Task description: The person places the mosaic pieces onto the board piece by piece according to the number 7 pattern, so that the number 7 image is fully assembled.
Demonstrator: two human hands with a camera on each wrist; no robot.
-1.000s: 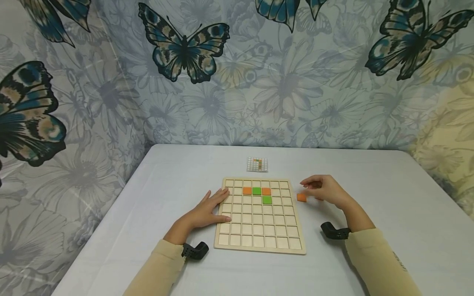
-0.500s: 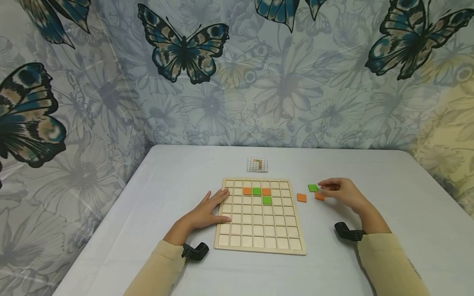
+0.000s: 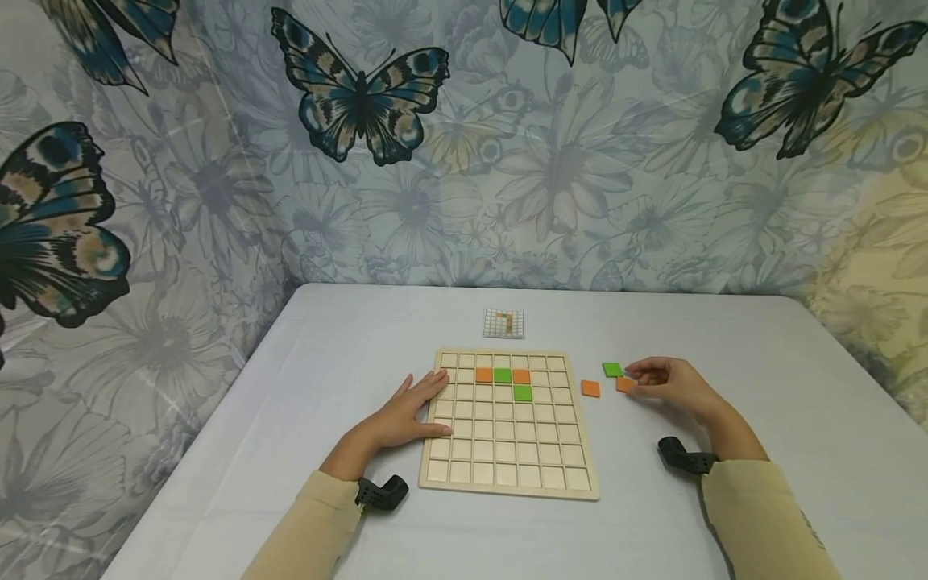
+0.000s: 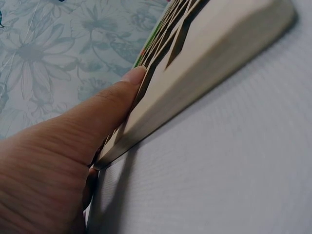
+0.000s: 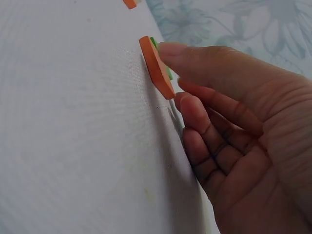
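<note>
A wooden grid board [image 3: 510,493] lies on the white table with orange tiles [image 3: 484,375] and green tiles [image 3: 523,393] in some upper cells. My left hand [image 3: 399,415] rests on its left edge, fingers spread; in the left wrist view the thumb [image 4: 114,97] lies over the frame. Right of the board, my right hand [image 3: 674,383] pinches the edge of an orange tile [image 3: 623,385]. The right wrist view has my thumb on that orange tile [image 5: 155,68], other fingers curled at its lower corner. A loose green tile [image 3: 612,370] lies just behind it.
Another loose orange tile [image 3: 590,389] lies close to the board's right edge. A small printed grid card [image 3: 503,323] with coloured squares sits behind the board. Patterned butterfly fabric [image 3: 464,201] hangs behind the table [image 3: 362,322].
My right hand has moved right, away from the orange tile nearest the board, to another orange tile, which has shifted slightly left. The green tile came into view. My left hand stays put.
</note>
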